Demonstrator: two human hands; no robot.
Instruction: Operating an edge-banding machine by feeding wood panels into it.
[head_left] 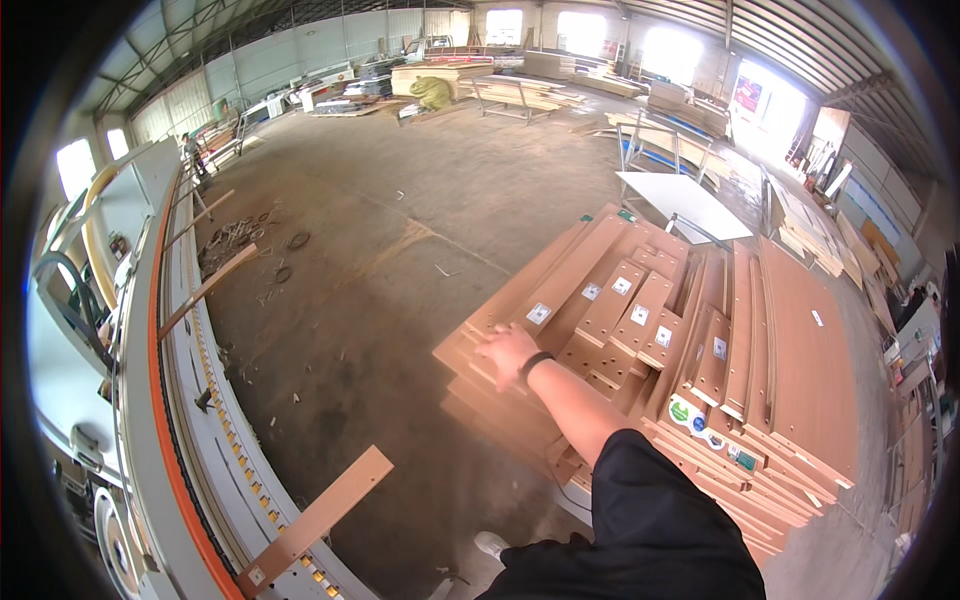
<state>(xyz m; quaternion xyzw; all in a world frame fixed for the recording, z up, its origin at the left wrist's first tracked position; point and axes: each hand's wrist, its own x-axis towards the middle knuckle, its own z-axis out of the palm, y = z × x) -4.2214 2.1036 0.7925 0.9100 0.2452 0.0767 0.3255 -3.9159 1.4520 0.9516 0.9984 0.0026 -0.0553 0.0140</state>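
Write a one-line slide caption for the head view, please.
A right hand rests flat on a stack of brown boards beside a long machine.

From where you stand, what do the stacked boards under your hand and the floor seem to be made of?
Stacked boards: apparently laminated engineered wood, going by the uniform matte tan faces and drilled holes. Floor: apparently bare concrete, grey-brown, dusty, stained. The right hand rests on the stack.

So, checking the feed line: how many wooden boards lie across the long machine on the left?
3: the nearest board at the lower edge, the middle board, the far board. Others farther along may be hidden.
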